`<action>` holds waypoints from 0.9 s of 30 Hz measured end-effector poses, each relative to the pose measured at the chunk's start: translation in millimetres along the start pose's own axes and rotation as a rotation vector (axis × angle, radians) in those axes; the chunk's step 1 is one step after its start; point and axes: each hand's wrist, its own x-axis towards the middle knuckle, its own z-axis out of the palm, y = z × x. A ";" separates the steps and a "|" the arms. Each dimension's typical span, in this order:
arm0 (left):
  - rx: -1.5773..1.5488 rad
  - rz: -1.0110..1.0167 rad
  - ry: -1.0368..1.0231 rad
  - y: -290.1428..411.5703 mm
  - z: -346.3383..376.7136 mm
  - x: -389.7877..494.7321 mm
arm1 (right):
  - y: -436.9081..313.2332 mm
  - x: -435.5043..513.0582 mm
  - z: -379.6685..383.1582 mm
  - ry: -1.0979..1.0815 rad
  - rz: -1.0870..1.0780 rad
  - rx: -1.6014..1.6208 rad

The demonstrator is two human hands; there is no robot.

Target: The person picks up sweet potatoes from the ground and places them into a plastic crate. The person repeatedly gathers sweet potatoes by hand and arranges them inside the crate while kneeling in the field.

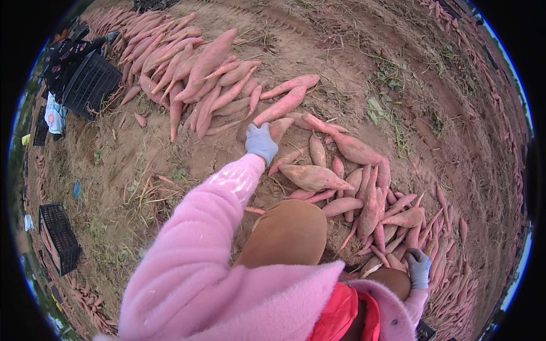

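My left hand [260, 141], in a pale blue-grey glove, has its fingers closed on the lower end of a long pink sweet potato [281, 105]. A shorter sweet potato [280, 128] lies right beside that hand. My right hand [418, 265], gloved in grey, is at the lower right, next to a pile of sweet potatoes [441, 255]; its fingertips are partly hidden, and whether it holds one I cannot tell. Between the hands, a large brownish sweet potato [315, 177] and several pink ones lie on the soil in front of my knee [294, 230].
A big heap of sweet potatoes [204, 64] lies at the upper left. Near it, a person in dark patterned clothes [64, 59] is beside a black plastic crate [91, 85]. Another black crate [62, 238] stands at the left. Green vines [384, 106] lie on the soil at the upper right.
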 end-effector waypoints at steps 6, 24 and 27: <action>-0.721 0.287 -0.675 11.6 -25.4 -51.0 | 0.6 10.4 8.9 -0.005 -0.057 0.023; -1.826 -0.446 -1.022 -2.5 -17.9 54.5 | -3.3 0.7 -0.9 0.090 -0.053 0.166; -2.135 0.007 -1.590 35.2 -56.4 13.2 | -32.0 4.0 -4.2 0.090 -0.090 0.532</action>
